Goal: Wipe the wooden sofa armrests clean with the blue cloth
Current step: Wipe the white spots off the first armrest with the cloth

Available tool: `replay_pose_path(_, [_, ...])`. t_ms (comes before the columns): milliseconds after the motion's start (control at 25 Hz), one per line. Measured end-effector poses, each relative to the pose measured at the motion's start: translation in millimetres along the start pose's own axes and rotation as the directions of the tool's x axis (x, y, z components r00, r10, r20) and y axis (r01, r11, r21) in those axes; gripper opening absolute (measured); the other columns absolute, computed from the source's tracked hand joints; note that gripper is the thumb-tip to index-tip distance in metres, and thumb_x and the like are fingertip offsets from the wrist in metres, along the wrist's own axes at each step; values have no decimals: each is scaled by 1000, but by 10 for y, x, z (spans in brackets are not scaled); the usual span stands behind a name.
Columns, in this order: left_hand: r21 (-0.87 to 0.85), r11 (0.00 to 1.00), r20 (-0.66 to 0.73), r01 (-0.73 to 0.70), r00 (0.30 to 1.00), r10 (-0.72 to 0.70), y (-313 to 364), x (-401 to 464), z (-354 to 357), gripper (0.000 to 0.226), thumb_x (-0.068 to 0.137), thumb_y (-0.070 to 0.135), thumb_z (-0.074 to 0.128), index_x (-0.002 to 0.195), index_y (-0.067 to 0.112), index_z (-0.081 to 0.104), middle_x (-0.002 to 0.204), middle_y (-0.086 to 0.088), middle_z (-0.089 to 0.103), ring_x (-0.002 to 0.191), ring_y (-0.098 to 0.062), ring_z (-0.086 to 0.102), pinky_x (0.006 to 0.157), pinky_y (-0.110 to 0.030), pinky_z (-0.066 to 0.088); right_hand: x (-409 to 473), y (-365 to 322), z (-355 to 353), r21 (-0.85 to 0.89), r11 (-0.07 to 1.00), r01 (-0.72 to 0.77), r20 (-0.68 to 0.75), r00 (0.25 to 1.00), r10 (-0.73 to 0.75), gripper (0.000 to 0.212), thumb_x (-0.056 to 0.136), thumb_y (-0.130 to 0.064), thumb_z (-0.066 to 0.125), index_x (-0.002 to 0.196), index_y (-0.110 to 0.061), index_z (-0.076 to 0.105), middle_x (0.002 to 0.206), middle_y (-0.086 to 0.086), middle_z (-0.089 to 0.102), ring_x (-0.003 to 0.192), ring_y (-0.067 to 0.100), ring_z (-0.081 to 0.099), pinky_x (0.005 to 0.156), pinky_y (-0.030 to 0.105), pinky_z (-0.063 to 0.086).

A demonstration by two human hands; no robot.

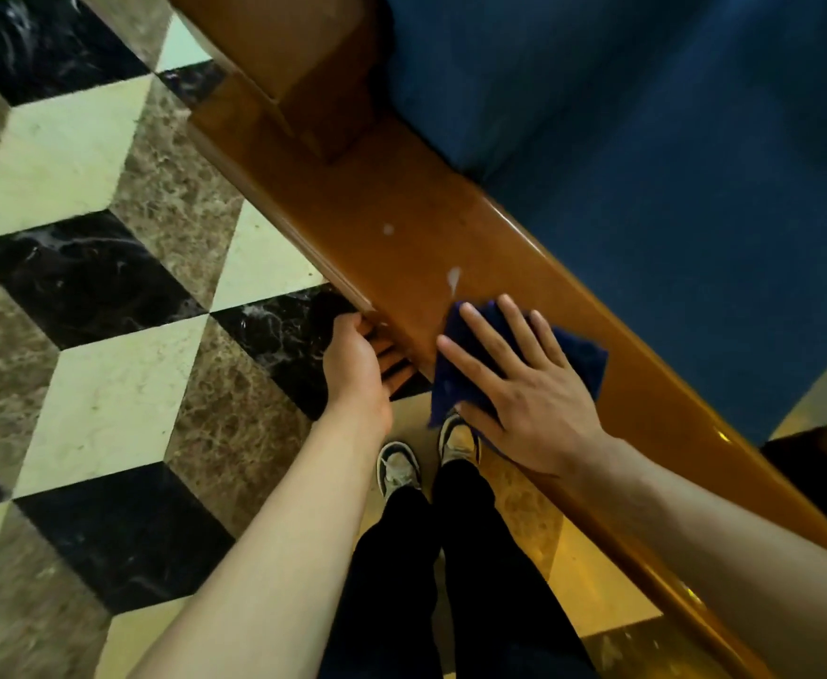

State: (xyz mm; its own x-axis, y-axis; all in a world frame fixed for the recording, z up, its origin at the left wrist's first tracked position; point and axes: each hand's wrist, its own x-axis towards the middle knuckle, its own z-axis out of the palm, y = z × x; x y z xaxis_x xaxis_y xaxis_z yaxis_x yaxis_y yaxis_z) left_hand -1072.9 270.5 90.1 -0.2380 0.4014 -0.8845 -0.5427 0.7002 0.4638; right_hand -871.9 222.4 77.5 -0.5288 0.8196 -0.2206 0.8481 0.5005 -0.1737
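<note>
Right hand [524, 384] flat, fingers spread, pressing dark blue cloth [583, 360] on glossy brown wooden armrest [401, 198] | left hand [357, 360] curled around armrest's outer edge | two white smears [453, 276] ahead, unwiped | wiping likely early.

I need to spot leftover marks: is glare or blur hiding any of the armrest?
Head view: the armrest is sharp by the blue cloth, two pale spots plain; yellow glare streaks its near end; floor tiles blur at the left edge.

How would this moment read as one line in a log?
step: wiping | right hand: flat on blue cloth | left hand: gripping armrest edge | left to do: white spots ahead of cloth
</note>
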Motion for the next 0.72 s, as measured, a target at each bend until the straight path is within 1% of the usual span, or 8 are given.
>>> replay_pose_path(120, [-3,1000,-37,17,999,-17,49,24,1,41,100,45,41,107,18,71,93,-9,80,92,-28,73,80,-43,57,856,38,-145,37,993,-110,-78,991,112,75,99,-72,27,163,-36,12,173,2,4,158,36,-6,127,57,7])
replay_pose_path(280, [-6,998,-103,-60,993,59,160,121,5,42,101,48,41,105,18,70,93,-9,77,90,-27,73,80,-44,59,1689,-165,-318,114,954,-279,-125,948,292,70,103,-62,23,163,-24,20,172,7,11,157,42,1,127,55,3])
replay_pose_path(320, [-14,997,-119,-78,990,76,207,136,5,40,101,47,41,104,19,70,93,-8,77,89,-26,73,76,-43,58,1586,-233,-276,90,968,-232,-137,960,243,67,105,-58,24,162,-23,21,172,7,13,157,42,1,128,54,3])
replay_pose_path(400, [-52,994,-146,-97,985,89,301,146,-6,37,100,45,44,101,20,71,94,-6,77,86,-25,72,67,-36,54,1171,-331,-144,-26,999,46,-112,993,-49,64,106,-55,28,162,-25,22,172,5,14,158,36,0,128,52,3])
replay_pose_path(480, [-88,993,-158,-80,985,65,386,146,-16,38,101,44,44,106,18,72,98,-7,77,86,-25,73,64,-34,52,1005,-228,-139,-61,972,229,-30,973,-231,67,104,-56,30,163,-28,17,172,2,10,159,30,-3,129,51,5])
replay_pose_path(520, [-85,994,-151,-73,987,60,408,146,-28,39,102,45,43,108,19,71,99,-7,77,87,-25,72,66,-35,53,1123,-164,-161,-43,979,201,-41,978,-202,68,104,-58,31,163,-27,15,173,2,9,159,29,-2,128,51,7])
replay_pose_path(600, [-70,993,-138,-97,987,86,423,155,-73,38,103,47,41,102,23,70,97,-5,76,90,-23,71,74,-39,54,1591,-136,-282,17,999,-29,-79,996,31,73,103,-60,28,163,-22,13,173,5,8,159,32,0,128,51,8])
replay_pose_path(720, [-104,989,-110,-103,990,91,473,171,-131,37,103,51,42,92,27,68,80,1,79,87,-20,72,79,-41,55,2247,-296,-435,112,934,-339,-85,933,349,79,102,-59,27,163,-11,12,171,15,8,157,39,8,127,52,9])
